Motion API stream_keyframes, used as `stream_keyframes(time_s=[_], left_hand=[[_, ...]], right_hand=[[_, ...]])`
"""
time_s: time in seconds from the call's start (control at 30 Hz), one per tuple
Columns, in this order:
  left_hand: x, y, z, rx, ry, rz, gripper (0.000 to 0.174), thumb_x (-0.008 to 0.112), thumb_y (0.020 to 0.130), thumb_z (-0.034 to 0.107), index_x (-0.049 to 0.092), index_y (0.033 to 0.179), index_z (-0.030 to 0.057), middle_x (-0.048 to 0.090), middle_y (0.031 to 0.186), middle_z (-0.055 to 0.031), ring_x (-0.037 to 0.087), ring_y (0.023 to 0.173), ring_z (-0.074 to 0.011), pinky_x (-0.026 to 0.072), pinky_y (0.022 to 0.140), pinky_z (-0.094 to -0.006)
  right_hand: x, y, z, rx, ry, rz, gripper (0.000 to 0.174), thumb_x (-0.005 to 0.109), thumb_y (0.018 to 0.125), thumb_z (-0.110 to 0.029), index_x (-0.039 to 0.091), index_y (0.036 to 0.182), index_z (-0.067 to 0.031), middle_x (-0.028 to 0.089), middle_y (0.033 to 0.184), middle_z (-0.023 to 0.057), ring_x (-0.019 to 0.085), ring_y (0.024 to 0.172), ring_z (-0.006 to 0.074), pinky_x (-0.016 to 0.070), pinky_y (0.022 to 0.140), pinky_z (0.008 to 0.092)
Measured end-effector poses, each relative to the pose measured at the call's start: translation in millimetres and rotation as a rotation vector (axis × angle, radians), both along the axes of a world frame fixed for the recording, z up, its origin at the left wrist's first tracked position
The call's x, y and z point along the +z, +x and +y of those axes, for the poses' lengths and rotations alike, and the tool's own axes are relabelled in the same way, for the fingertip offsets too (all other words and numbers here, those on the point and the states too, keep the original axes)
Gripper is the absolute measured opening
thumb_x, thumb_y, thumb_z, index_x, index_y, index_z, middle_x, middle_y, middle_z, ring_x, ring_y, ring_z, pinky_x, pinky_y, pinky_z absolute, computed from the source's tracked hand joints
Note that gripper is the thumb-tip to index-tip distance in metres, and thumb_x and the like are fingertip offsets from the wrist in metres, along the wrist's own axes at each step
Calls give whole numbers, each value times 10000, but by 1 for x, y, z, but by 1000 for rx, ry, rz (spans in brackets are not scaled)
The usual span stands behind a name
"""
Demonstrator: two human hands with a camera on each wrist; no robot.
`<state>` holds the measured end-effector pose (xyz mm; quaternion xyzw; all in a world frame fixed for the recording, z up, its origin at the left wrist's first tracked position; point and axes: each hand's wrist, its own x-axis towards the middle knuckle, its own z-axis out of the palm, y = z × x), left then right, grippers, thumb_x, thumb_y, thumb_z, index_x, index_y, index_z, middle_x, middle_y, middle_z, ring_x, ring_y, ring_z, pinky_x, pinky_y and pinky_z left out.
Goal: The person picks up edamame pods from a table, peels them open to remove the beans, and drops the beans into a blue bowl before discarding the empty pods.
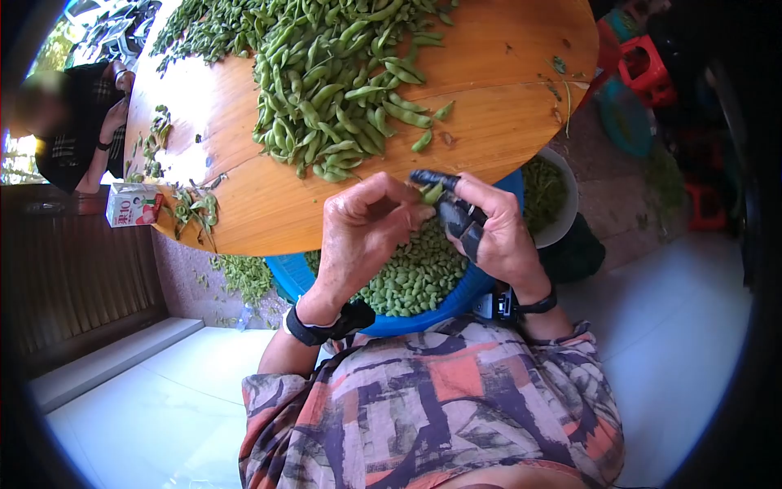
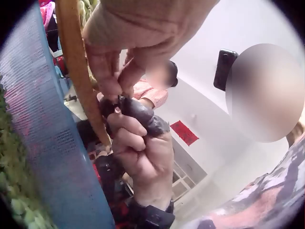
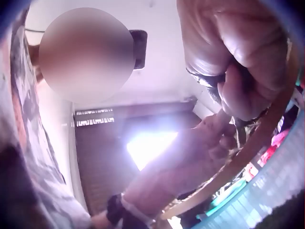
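Note:
A green soybean pod (image 1: 432, 193) is between the two hands, over the near edge of the table. My right hand (image 1: 494, 232), with black coverings on its thumb and index finger, grips the pod. From the other side, my left hand (image 1: 364, 236) pinches at the pod with thumb and fingertips. In the left wrist view, the left fingertips meet the black-covered right thumb (image 2: 143, 117); the pod is mostly hidden there. Below both hands is a blue basket (image 1: 383, 326) of shelled green beans (image 1: 411, 281).
A large heap of pods (image 1: 326, 90) covers much of the wooden table (image 1: 497, 57). A white bowl (image 1: 568, 196) of green pieces stands right of the basket. A printed carton (image 1: 133, 204) stands at the table's left edge. Another person (image 1: 77, 122) sits at left.

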<state>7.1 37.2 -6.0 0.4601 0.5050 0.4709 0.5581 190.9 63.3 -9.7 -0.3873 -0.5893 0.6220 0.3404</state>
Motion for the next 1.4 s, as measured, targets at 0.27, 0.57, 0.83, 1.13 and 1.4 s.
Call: stream_keyframes(time_s=[0.27, 0.57, 0.83, 1.13, 1.4], left_hand=[[2, 7, 10, 55, 14, -97, 76, 621, 874, -89, 622, 943, -57, 677, 826, -56, 632, 687, -86, 526, 599, -225], [-3, 8, 0, 11, 102, -76, 86, 631, 870, -80, 580, 898, -16, 657, 776, -62, 615, 617, -90, 494, 532, -209], [4, 2, -4, -123, -298, -759, 297, 679, 871, 4, 503, 1110, 15, 631, 837, -50, 622, 620, -134, 452, 481, -218], [-10, 4, -24, -179, 478, 590, 438, 647, 876, -6, 507, 1288, -48, 645, 981, -164, 658, 792, -216, 537, 710, -311], [-18, 23, -32, -15, 489, 691, 533, 524, 815, -94, 471, 1340, -19, 601, 1077, -244, 623, 953, -405, 512, 830, -407]], right_hand=[[5, 5, 3, -95, -61, 20, 192, 538, 888, -67, 651, 1020, 13, 543, 708, -21, 474, 613, 31, 377, 549, 200], [-8, 12, 4, 28, -256, 289, 240, 508, 908, -125, 662, 1038, 4, 516, 615, -44, 444, 515, 13, 332, 458, 185], [-4, 17, 0, 170, -536, 607, 275, 487, 954, -157, 642, 1098, 20, 500, 593, -29, 432, 490, 21, 307, 450, 176], [3, 13, -16, 18, 341, -123, 191, 606, 750, 43, 606, 941, 34, 530, 781, 152, 567, 708, 281, 460, 647, 329], [-8, -8, -41, -199, 650, -252, 256, 565, 651, 66, 584, 906, 57, 519, 846, 203, 579, 753, 384, 477, 644, 372]])
